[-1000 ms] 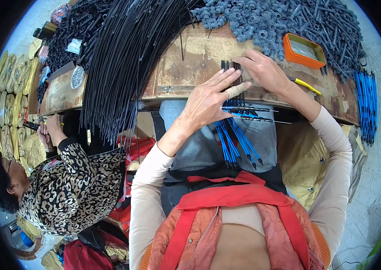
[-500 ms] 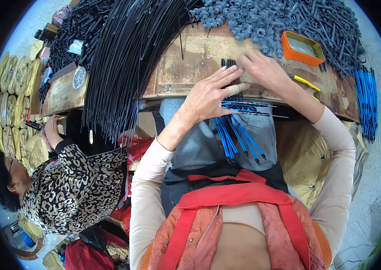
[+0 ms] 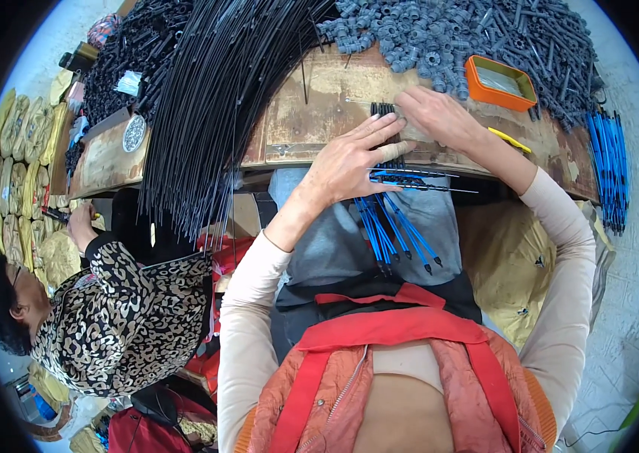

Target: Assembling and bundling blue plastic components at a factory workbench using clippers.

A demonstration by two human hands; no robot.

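Note:
My left hand point(image 3: 357, 162) presses on a bundle of thin rods at the table's front edge, its fingers laid across their black upper ends point(image 3: 384, 110). Below the hand, the rods' blue lengths point(image 3: 380, 230) with black tips fan out over my lap. Beside my left thumb, thin metal pins carrying black pieces point(image 3: 425, 183) lie crosswise and stick out to the right. My right hand point(image 3: 436, 115) is closed at the bundle's upper end. A fine, wire-like line point(image 3: 368, 101) runs left from its fingertips; what they pinch is too small to make out.
Long black rods point(image 3: 214, 113) heap up on the left, grey plastic fittings point(image 3: 417, 38) at the back. An orange box point(image 3: 502, 94) and a yellow-handled tool point(image 3: 509, 139) lie right. Blue rods point(image 3: 608, 170) hang at the right edge. A co-worker point(image 3: 123, 317) sits at left.
My right hand, blurred before, has come down slightly and steadied at the bundle's upper end. The thin line left of its fingertips now shows. My left hand stays on the bundle.

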